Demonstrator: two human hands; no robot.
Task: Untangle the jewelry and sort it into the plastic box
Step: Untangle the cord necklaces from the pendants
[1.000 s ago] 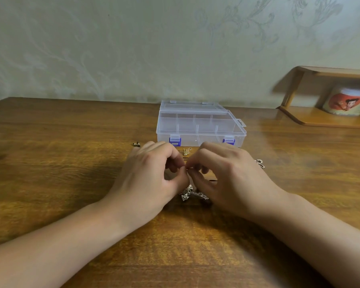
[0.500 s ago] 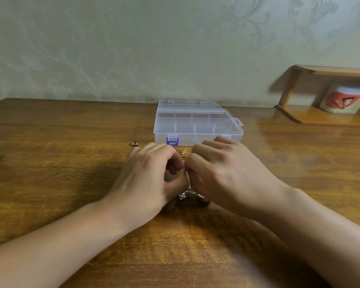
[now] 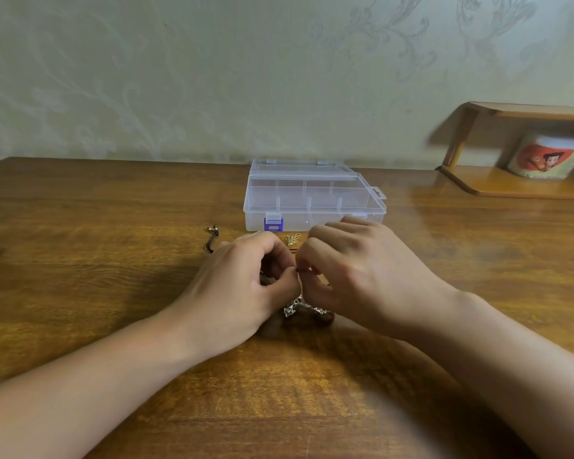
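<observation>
— What are we seeing change over this last second?

— Our right hand [image 3: 355, 276] is creeping forward toward the far edge of the table [image 3: 113, 260]. A second ago the right blue latch of the clear compartment box [image 3: 312, 197] and a small silver piece to the right of that hand were showing; now our knuckles are covering both. Our left hand [image 3: 242, 286] is hardly moving at all.

— And what are the hands doing?

— Both are curling in, fingertips meeting and pinching a fine strand between them. The silver chain tangle [image 3: 300, 308] is hanging from that pinch down to the table, near the middle, just below our thumbs.

— So is the knot giving?

— We are judging not yet: the clump is looking as bunched as before, so we are still picking at it.

— Where is the rest lying?

— A small gold piece [image 3: 293, 239] is lying just in front of the box's near wall, and a dark cord with beads [image 3: 211, 238] is lying toward the left, beside our left hand. The box lid is sitting closed, its compartments looking bare, so sorting is not starting yet.
</observation>
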